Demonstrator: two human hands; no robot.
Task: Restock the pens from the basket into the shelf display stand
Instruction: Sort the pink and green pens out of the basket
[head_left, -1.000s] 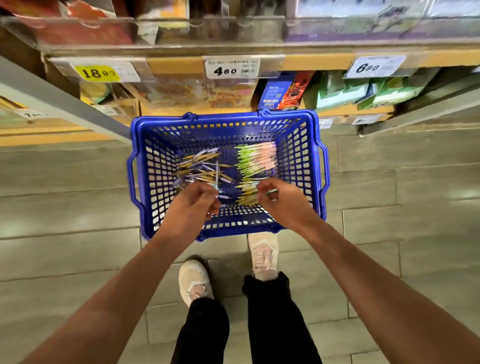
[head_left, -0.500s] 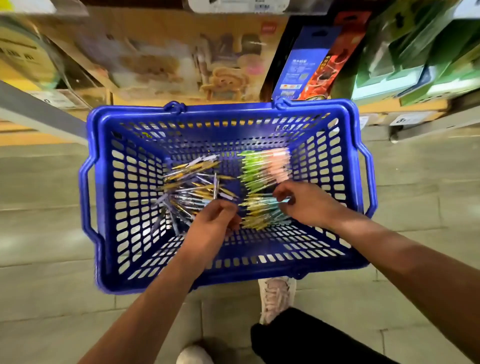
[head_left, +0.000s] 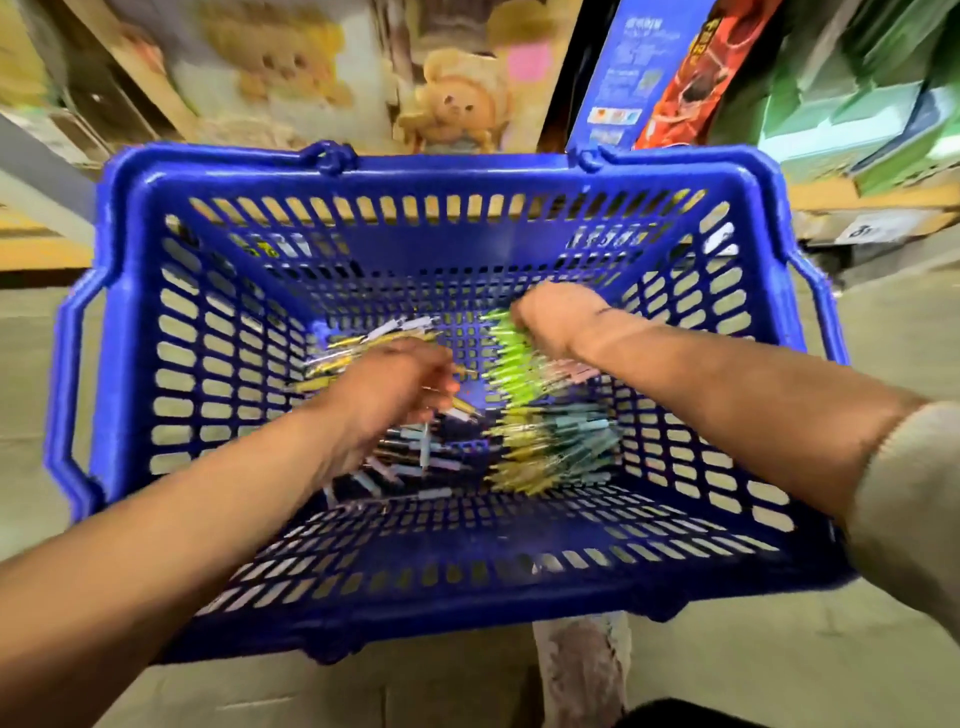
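Note:
A blue plastic basket (head_left: 467, 166) stands on the floor below me and fills most of the head view. On its floor lie several loose yellow and clear pens (head_left: 343, 353) at the left, a row of green pens (head_left: 511, 364) at the right, and a yellow and teal bundle (head_left: 550, 447) nearer me. My left hand (head_left: 389, 384) reaches into the loose pile with its fingers curled down; motion blur hides whether it holds any pen. Farther in, my right hand (head_left: 561, 319) is curled over the far end of the green pens. No display stand is in view.
Low shelves stand just behind the basket, with a bear-printed box (head_left: 457, 104), a blue and red package (head_left: 670, 67) and green boxes (head_left: 857, 104). My shoe (head_left: 582, 670) stands on the tiled floor right against the basket's near wall.
I have bent down closer, so the basket looks much larger. My right hand moved from the near bundle up to the far end of the green pens. My left hand stays in the loose pile.

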